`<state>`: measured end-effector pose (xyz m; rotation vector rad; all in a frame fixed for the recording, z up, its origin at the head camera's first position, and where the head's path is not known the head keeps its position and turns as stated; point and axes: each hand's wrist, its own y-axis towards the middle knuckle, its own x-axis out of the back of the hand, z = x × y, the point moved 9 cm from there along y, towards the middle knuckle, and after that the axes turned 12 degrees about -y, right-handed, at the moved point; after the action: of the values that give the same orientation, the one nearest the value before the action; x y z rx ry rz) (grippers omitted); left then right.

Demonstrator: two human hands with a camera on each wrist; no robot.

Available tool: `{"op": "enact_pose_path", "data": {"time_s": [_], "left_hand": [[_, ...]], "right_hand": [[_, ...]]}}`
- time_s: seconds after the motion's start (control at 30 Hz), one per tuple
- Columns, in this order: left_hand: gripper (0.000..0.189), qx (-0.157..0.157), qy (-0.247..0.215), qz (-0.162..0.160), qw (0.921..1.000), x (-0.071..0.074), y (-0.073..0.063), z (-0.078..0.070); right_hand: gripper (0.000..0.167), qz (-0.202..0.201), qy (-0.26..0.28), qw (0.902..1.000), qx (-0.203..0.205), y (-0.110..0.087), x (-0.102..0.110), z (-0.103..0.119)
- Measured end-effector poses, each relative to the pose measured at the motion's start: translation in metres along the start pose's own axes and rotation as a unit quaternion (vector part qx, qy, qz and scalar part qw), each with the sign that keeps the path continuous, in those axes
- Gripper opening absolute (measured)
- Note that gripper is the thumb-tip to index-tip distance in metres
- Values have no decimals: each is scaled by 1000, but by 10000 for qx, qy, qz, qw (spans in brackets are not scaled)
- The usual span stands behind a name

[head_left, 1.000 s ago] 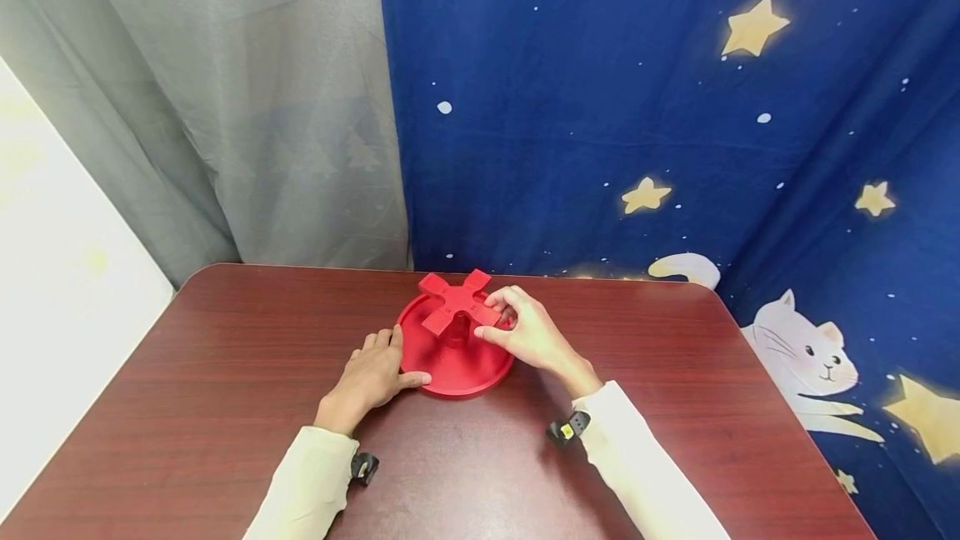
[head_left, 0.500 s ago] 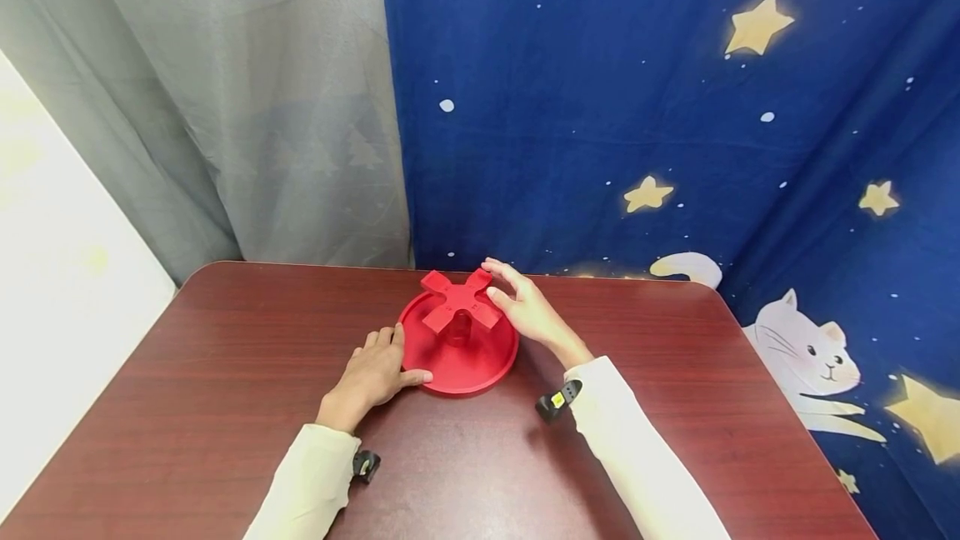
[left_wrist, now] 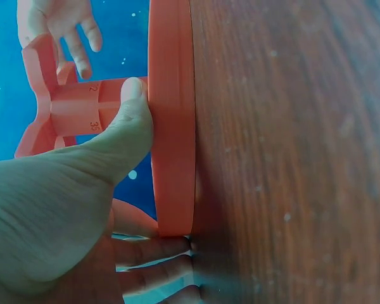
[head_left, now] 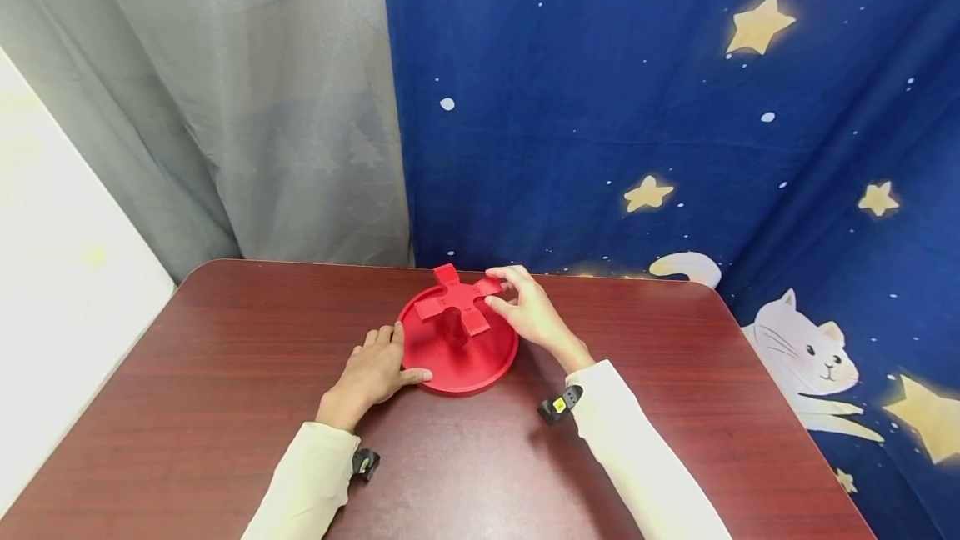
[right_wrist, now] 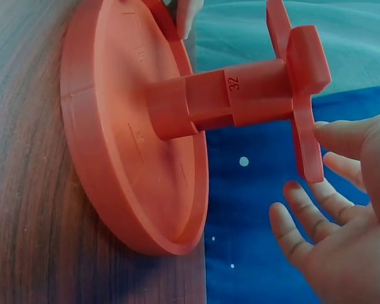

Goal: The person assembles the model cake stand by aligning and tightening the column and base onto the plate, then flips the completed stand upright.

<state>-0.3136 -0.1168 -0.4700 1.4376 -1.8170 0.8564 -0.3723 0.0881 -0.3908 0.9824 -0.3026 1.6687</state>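
Observation:
A red round dish-like base (head_left: 457,373) lies on the table, with a stepped post (right_wrist: 209,98) rising from its middle. Topping the post is a red four-armed cross handle (head_left: 459,297). My left hand (head_left: 367,377) grips the base's left rim, the thumb over the edge and the fingers along the outer side, as the left wrist view shows. My right hand (head_left: 534,311) has one arm of the cross between thumb and index finger; its other fingers are spread loosely away from the handle. Raised digits, "32" among them, mark the post in the right wrist view.
The brown wooden table (head_left: 225,407) extends on both sides of the base. Behind its far edge hang a grey curtain (head_left: 300,107) and a blue curtain (head_left: 540,107) printed with stars and a cat. A black band (head_left: 558,405) sits at the right wrist.
The cross has turned, apparently clockwise from above. My right hand first shifted up to the far right arm, then slightly back with it. The left hand stayed on the rim.

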Motion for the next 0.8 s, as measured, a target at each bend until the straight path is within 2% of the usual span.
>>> {"op": "enact_pose_path", "data": {"time_s": [0.37, 0.6, 0.8], "left_hand": [[98, 35, -19, 25, 10000, 0, -1, 0], [98, 52, 22, 2, 10000, 1, -1, -1], [97, 27, 27, 9, 10000, 1, -2, -1]], "right_hand": [[36, -281, -520, 9982, -140, -10, 6, 1], [25, -105, -646, 9971, -390, -16, 4, 4], [25, 17, -588, 9973, -448, -19, 0, 7]]}}
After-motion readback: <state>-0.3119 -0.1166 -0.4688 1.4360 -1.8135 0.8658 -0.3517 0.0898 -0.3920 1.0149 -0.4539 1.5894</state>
